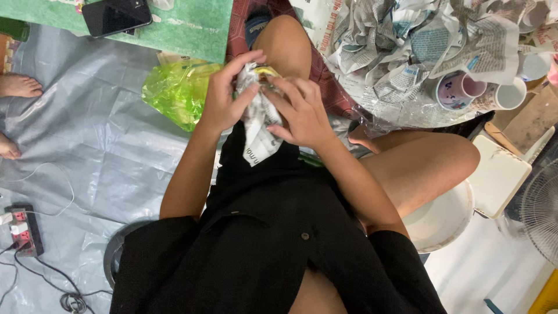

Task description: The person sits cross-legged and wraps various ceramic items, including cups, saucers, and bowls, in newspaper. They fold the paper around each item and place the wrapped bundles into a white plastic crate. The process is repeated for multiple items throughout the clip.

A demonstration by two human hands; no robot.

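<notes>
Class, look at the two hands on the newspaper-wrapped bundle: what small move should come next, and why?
Probably fold the loose newspaper tail up against the bundle. The left hand and right hand both clasp it, yet a paper flap hangs free below and something yellow shows at the top.

Dark phone screen (116, 15) on green mat; green plastic bag (174, 87) beside the knee

Both hands, left (222, 99) and right (300, 113), squeezing a newspaper bundle (260, 119) over the lap, green bag (174, 90) just beside.
</notes>
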